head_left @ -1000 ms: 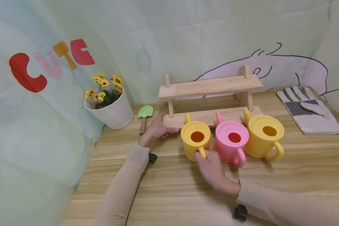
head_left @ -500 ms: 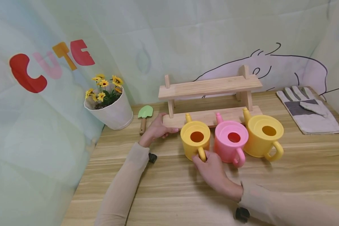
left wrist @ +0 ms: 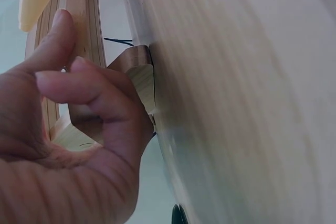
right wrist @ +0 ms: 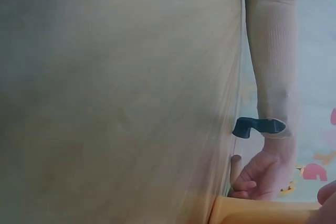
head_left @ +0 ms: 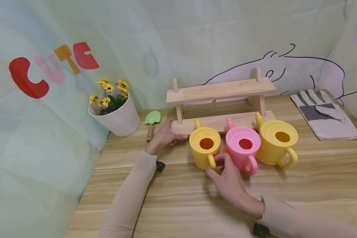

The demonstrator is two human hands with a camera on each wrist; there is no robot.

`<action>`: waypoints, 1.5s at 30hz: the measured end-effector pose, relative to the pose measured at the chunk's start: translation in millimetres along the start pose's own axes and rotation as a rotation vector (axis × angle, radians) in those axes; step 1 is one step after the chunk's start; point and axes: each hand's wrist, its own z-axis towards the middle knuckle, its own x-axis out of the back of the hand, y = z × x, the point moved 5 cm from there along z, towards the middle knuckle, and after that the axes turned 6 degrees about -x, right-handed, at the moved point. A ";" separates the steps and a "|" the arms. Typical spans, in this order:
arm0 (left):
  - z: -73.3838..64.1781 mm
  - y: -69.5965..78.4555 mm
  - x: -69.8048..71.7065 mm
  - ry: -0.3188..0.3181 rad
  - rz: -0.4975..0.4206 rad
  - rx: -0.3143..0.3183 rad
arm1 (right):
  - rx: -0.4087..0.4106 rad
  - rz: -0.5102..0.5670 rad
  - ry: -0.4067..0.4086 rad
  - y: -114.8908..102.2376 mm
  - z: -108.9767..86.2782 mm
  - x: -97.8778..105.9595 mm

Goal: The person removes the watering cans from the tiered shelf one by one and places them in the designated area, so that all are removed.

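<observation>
In the head view, my left hand (head_left: 166,135) holds the left end of the two-tier wooden shelf's lower board (head_left: 182,127). The left wrist view shows its thumb (left wrist: 59,38) along the board and its fingers curled beneath. My right hand (head_left: 230,181) is at the handle (head_left: 212,162) of the left yellow watering can (head_left: 198,153), thumb and fingers spread apart around it, no longer gripping. A pink watering can (head_left: 236,153) stands close on the right, then another yellow watering can (head_left: 264,148). All three spouts point toward the shelf.
A white pot (head_left: 122,119) with yellow flowers stands at the left. Between it and the shelf lies a green trowel (head_left: 152,118) with a wooden handle. A work glove (head_left: 330,122) lies flat at the right. A printed cloth (head_left: 196,39) hangs behind the table.
My right hand has loosened its grip on the left yellow watering can's handle and shifted slightly right. My left hand, the cans and the shelf have kept their places.
</observation>
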 end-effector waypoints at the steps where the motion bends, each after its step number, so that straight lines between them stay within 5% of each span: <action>1: 0.0 -0.2 0.3 0.000 -0.001 -0.001 | 0.003 0.007 -0.009 -3.3 -2.9 2.0; 9: 0.3 -3.9 1.6 0.002 0.014 0.003 | 0.109 -0.017 0.022 -7.5 -17.8 13.2; 19: -2.3 -6.6 9.1 0.021 0.066 0.031 | 0.564 0.111 0.120 -26.8 -38.4 39.2; 24: -5.3 -5.2 12.9 0.033 0.181 0.028 | 0.691 0.110 0.145 -39.8 -40.1 63.2; 35: -10.7 -2.2 20.1 0.072 0.361 -0.040 | 0.825 -0.111 0.249 -61.6 -21.3 122.2; 45: -15.9 -0.2 29.3 0.157 0.498 -0.131 | 0.708 -0.326 0.389 -59.1 12.0 172.1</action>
